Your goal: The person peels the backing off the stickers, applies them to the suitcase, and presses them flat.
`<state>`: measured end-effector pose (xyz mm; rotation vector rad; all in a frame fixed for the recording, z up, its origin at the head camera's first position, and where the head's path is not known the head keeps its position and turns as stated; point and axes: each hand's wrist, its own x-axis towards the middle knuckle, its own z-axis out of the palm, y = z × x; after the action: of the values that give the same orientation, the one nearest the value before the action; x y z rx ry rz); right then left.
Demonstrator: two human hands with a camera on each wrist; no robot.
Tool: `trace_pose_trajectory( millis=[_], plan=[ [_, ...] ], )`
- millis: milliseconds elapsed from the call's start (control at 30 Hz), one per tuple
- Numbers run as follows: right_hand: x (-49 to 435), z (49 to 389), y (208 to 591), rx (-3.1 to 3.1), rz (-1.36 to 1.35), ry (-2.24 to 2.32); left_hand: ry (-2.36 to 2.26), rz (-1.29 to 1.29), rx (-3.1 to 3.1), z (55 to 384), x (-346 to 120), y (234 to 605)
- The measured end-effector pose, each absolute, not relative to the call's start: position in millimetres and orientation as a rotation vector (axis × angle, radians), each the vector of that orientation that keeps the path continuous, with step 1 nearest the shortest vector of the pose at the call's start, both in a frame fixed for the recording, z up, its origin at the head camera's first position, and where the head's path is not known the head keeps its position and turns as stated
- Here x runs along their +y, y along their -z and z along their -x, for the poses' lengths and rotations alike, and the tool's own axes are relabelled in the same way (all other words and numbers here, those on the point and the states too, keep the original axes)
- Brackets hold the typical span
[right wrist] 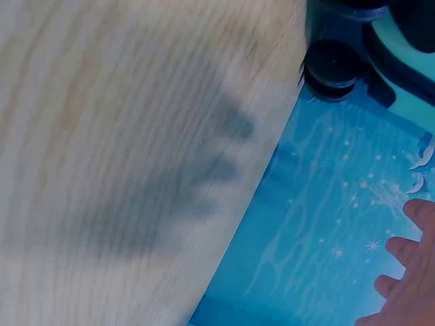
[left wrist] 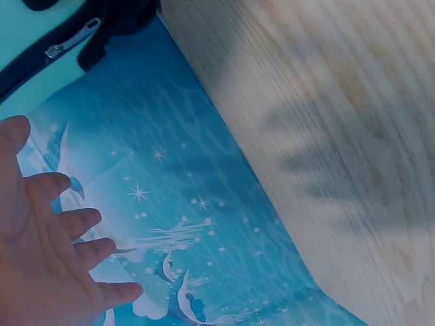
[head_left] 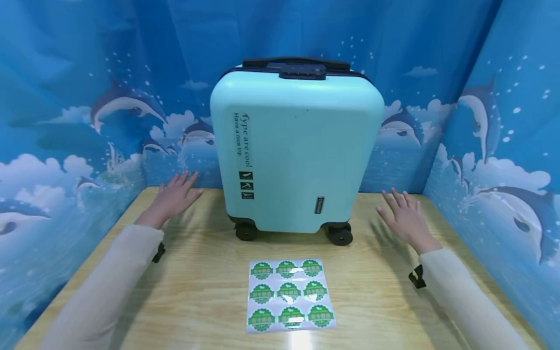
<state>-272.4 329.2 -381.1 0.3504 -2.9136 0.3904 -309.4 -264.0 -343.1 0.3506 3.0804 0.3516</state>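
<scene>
A mint-green suitcase [head_left: 302, 141] stands upright on its black wheels at the back of the table, its printed front facing me. In front of it lies a sheet of round green stickers [head_left: 290, 296] on white backing. My left hand [head_left: 172, 197] hovers over the table left of the suitcase, fingers spread, holding nothing; the left wrist view shows its palm [left wrist: 47, 238]. On the other side my right hand [head_left: 404, 218] is likewise raised with spread fingers, apart from the suitcase. Only part of that hand [right wrist: 408, 278] shows in the right wrist view.
The wooden table [head_left: 188, 291] carries the suitcase and the sticker sheet. A blue curtain [head_left: 175, 58] printed with dolphins and clouds hangs behind and along both sides. Each wrist wears a black strap, and hand shadows fall on the wood.
</scene>
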Motion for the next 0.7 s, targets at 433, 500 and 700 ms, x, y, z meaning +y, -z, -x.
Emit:
trace_pose_trajectory(
  millis=[433, 500, 700],
  plan=[
    [314.4, 235.8, 383.1, -2.878, -0.468, -0.465, -0.468, -0.469, 3.073, 274.4, -251.8, 354.0],
    [311.5, 229.7, 384.3, -2.859, -0.484, -0.482, -0.502, -0.492, 3.074, 268.8, -251.5, 356.1],
    [304.4, 211.8, 388.4, -2.776, -0.558, -0.526, -0.649, -0.58, 3.071, 252.7, -251.7, 361.1]
  ],
)
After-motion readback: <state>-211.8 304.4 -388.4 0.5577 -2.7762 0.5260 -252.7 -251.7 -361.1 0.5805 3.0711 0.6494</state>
